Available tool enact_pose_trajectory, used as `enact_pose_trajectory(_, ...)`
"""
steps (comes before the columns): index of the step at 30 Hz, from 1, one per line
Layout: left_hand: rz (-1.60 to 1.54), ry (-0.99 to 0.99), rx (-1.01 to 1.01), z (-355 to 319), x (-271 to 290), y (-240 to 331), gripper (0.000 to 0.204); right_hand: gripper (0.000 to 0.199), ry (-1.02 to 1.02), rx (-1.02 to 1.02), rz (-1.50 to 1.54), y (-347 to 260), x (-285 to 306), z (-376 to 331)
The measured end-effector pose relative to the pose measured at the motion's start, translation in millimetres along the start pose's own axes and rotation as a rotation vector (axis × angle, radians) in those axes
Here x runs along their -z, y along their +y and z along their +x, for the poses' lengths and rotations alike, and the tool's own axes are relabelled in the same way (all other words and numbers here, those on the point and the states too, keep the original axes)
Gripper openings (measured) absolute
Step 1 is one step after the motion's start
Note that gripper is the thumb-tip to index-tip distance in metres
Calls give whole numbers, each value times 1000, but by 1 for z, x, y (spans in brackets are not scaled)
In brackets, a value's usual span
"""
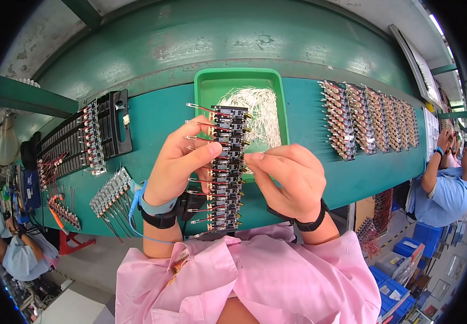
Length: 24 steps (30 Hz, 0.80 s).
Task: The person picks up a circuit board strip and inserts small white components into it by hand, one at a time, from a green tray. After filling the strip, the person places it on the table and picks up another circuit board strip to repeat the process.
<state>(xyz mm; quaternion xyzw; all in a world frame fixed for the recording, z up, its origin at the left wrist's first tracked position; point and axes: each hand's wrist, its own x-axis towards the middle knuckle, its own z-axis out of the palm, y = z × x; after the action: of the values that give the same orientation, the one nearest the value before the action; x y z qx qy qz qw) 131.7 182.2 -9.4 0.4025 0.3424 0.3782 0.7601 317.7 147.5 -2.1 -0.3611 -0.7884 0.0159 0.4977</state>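
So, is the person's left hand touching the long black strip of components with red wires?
Touching. The head view shows the left hand gripping the black strip of components, its thumb pressed against the strip's left edge.

The left hand (177, 162) and right hand (290, 178) are covering the middle of the black component strip (227, 167); its tiny parts are blurring together. At the frame's right edge, a co-worker (444, 189) is being cut off.

A green tray (205, 86) of white wire pieces (258, 108) sits on the teal bench (158, 116), component rows (374, 119) rightward.
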Motion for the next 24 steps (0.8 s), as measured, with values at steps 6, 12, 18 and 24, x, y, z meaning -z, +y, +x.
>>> enact_pose_trajectory(6, -25, 3, -6, 0, 0, 0, 24, 35, 13, -3, -33, 0, -1, 0)
enact_pose_trajectory(12, -73, -33, -9, 0, 0, -3, 24, 37, 13, -105, 22, 3, -1, -4)
enact_pose_trajectory(18, -26, -52, -2, 2, -2, -4, 23, 37, -10, -239, 130, 3, -2, -5)
enact_pose_trajectory(24, -2, 43, 3, 3, 9, 3, 22, 32, -70, -453, 129, 15, -4, -6)
